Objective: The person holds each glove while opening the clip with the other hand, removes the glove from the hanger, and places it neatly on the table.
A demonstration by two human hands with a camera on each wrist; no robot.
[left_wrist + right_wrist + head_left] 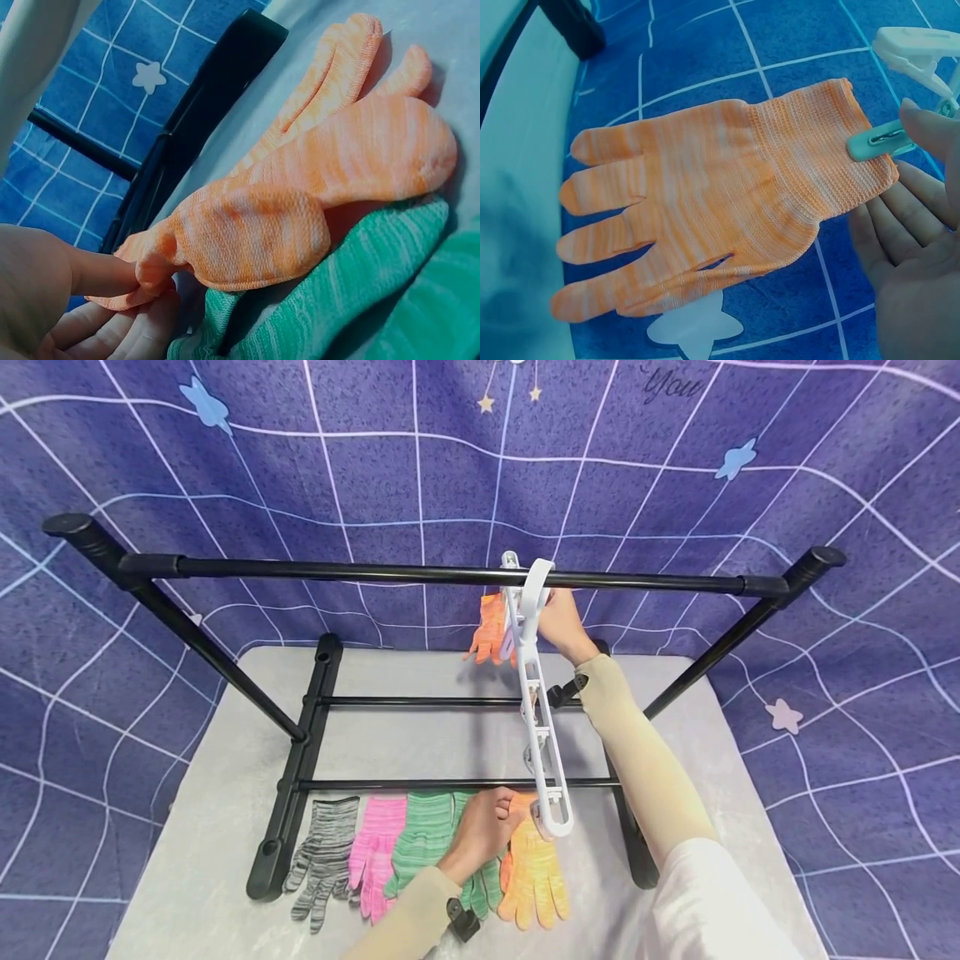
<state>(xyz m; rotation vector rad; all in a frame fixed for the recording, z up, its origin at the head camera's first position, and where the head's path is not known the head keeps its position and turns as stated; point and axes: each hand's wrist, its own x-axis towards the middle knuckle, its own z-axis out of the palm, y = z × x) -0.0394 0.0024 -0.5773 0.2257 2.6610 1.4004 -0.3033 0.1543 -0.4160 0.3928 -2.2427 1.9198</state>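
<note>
A white clip hanger (534, 693) hangs by its hook from the black rail. From its far end hangs an orange glove (705, 195), fingers downward in the head view, its cuff held by a light green clip (874, 142). My right hand (922, 247) has its thumb against the clip's tail, with the other fingers behind near the cuff. My left hand (483, 822) pinches the cuff of a second orange glove (255, 232) lying on the table. Beside it lie a green glove (423, 839), a pink glove (378, 852) and a grey-black glove (330, 852).
The black rack's top rail (337, 570) spans above the table (420, 743). Two lower bars (450, 785) join its feet (288, 810). More clips (536, 739) run along the hanger toward me. A blue patterned curtain (375, 485) stands behind.
</note>
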